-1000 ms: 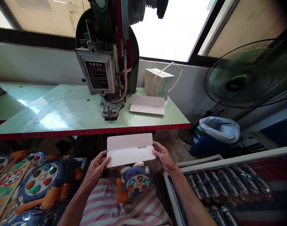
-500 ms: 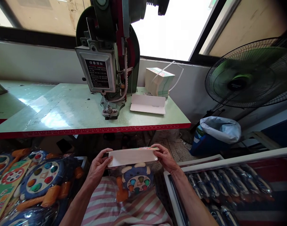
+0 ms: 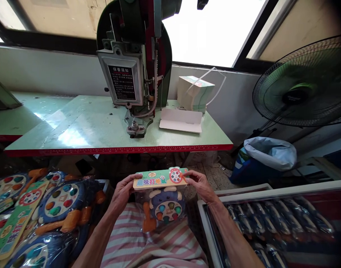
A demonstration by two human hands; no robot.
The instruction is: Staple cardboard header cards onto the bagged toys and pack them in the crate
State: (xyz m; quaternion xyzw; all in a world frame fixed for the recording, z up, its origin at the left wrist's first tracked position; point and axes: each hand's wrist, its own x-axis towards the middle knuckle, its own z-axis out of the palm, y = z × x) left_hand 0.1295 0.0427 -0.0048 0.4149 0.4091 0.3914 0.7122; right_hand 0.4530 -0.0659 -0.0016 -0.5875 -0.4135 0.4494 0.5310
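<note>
A printed header card (image 3: 155, 180), green and cream with a red round picture, is folded over the top of a clear bag. Inside the bag a blue animal-shaped toy (image 3: 167, 204) with coloured knobs hangs beside an orange toy hammer (image 3: 148, 219). My left hand (image 3: 125, 190) pinches the card's left end, and my right hand (image 3: 198, 184) grips its right end. The bagged toy hangs above my striped lap (image 3: 128, 234).
Ahead, a green stapling or riveting machine (image 3: 122, 78) stands on a green table (image 3: 103, 130). An unfolded card (image 3: 181, 121) and a card stack (image 3: 192, 93) lie to its right. Bagged toys (image 3: 58, 201) fill the left; a white-edged crate (image 3: 273, 195), fan (image 3: 296, 93) and lined bin (image 3: 268, 152) are right.
The card, blank and pale toward me before, has folded down over the bag top, so its printed front shows. Both hands still hold its ends. The view has shifted slightly left.
</note>
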